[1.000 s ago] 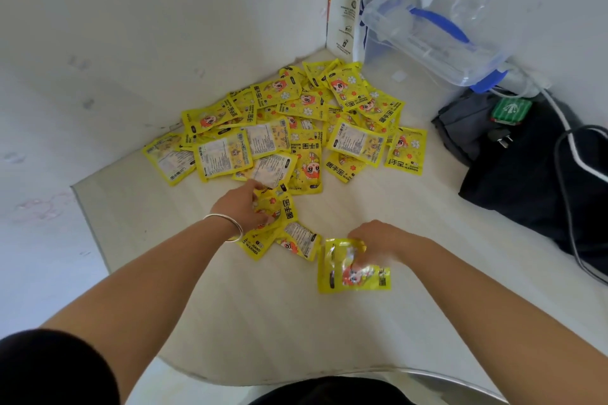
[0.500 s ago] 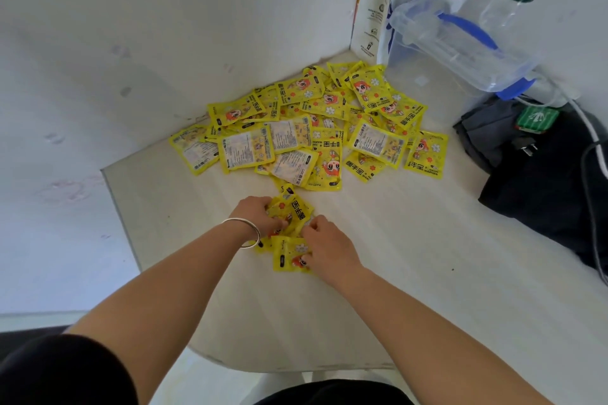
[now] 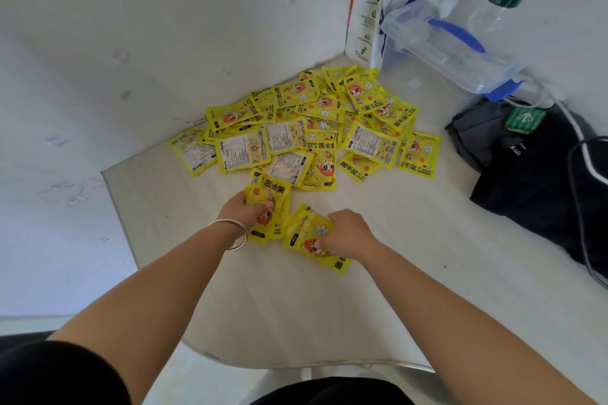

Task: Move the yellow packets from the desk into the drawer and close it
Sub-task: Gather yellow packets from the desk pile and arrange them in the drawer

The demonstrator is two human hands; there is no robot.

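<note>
Both hands, left [image 3: 241,207] and right [image 3: 345,233], apparently clutch yellow packets [image 3: 306,233] before the pile [image 3: 306,128].

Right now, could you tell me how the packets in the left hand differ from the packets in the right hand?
The left hand grips its packets close to the big pile; the right hand grips its packets nearer the person, apart from the pile. The left hand's packets lie with their long side pointing away from the person, while the right hand's lie slanted and crumpled. Both bunches are yellow with a cartoon face and rest on the desk.
</note>
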